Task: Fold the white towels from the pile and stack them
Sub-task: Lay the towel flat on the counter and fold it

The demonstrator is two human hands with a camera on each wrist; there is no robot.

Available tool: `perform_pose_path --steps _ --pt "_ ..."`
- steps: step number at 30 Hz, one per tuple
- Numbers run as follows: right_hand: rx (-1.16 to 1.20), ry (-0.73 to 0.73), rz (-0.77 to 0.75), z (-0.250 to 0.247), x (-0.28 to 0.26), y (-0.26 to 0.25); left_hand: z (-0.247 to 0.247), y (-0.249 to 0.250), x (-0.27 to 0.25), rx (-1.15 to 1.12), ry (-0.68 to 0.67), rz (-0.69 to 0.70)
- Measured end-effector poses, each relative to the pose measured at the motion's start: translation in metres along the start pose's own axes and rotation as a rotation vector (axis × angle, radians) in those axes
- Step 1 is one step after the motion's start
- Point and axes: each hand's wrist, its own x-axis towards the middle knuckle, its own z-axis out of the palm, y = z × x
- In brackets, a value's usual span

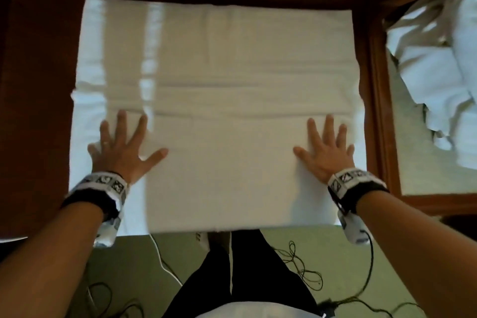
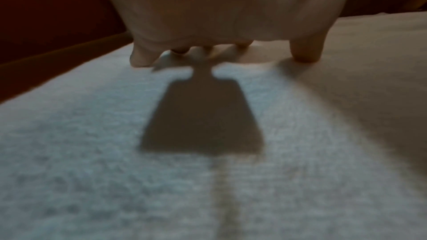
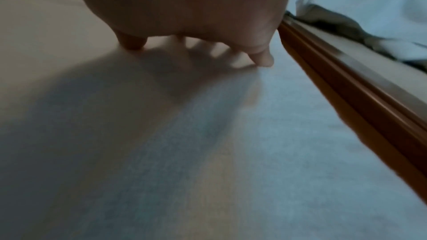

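A large white towel [image 1: 219,85] lies spread flat over a dark wooden table [image 1: 36,85], its near edge hanging over the table's front. My left hand [image 1: 124,147] rests flat on the towel's near left part, fingers spread and straight. My right hand [image 1: 325,147] lies flat on the near right part, fingers spread too. In the left wrist view the left hand [image 2: 219,15] has its fingertips [image 2: 141,59] down on the towel [image 2: 115,152]. The right wrist view has the right hand [image 3: 196,6] pressing the towel [image 3: 254,152] the same way. A pile of crumpled white towels [image 1: 444,64] sits at the right.
The pile [image 3: 369,10] lies on a second surface with a raised wooden frame [image 1: 379,111] just right of the table. Below the table's front edge are my dark trouser legs [image 1: 232,279] and loose cables [image 1: 302,263] on a green floor.
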Motion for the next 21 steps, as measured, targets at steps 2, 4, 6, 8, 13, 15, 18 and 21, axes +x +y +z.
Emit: perform_pose_path --steps 2,4,6,8,13,15,18,21 --pt "0.008 0.036 -0.003 -0.019 0.029 -0.006 -0.02 0.005 0.03 0.012 0.01 0.016" --pt "0.025 0.062 -0.002 -0.038 0.056 -0.012 -0.044 0.01 0.061 0.009 0.013 0.049" --pt "0.046 0.077 0.003 -0.054 0.074 -0.017 -0.065 0.014 0.083 -0.012 0.005 0.084" --pt "0.069 0.091 0.004 -0.06 0.079 -0.021 -0.074 0.018 0.085 -0.06 0.003 0.108" --pt "0.012 0.116 -0.044 -0.012 0.009 -0.01 -0.024 0.014 0.013 0.009 -0.024 0.057" --pt "-0.007 0.044 -0.051 0.021 -0.027 -0.001 0.003 0.009 -0.019 0.009 -0.066 0.043" --pt "-0.017 -0.003 -0.04 0.037 -0.039 0.009 0.013 0.001 -0.023 0.005 -0.09 0.022" --pt "-0.019 0.033 -0.046 0.02 -0.013 0.003 -0.007 0.003 0.009 0.02 -0.061 0.019"
